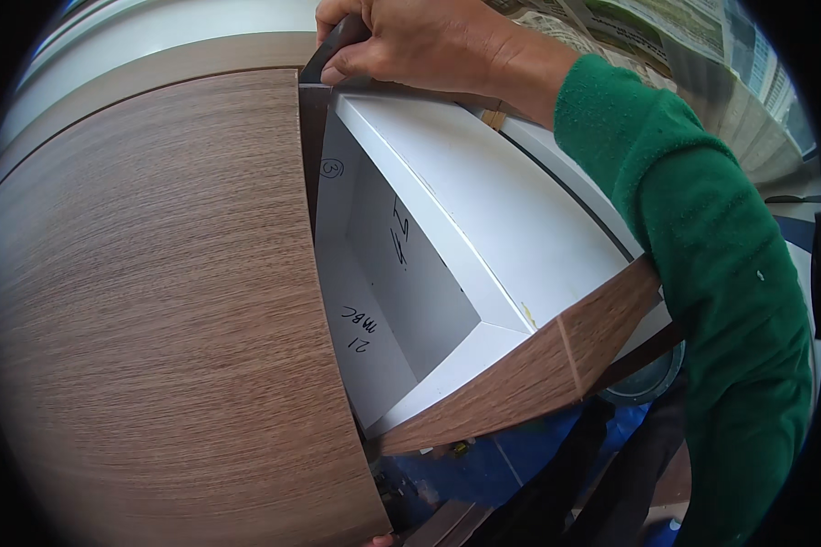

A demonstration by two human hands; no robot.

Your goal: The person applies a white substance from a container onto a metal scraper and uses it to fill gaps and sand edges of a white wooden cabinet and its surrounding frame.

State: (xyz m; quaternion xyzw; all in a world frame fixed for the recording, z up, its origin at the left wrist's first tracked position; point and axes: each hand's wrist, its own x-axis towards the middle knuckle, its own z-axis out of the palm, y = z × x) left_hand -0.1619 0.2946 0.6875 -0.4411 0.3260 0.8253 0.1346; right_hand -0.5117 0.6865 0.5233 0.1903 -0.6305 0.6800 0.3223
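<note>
My right hand, in a green sleeve, is closed at the top, fingers and thumb pinching a dark flat strip. The strip stands at the far corner of a white drawer, beside the edge of a wood-grain panel. The drawer is pulled out, with a wood-grain front and handwritten marks inside. Of my left hand, only a bit of finger shows at the lower edge, by the panel's near corner; its grip is hidden.
Newspaper sheets lie at the upper right. White edges run behind the panel. Below the drawer are blue floor covering, my dark-clad legs and a round grey container.
</note>
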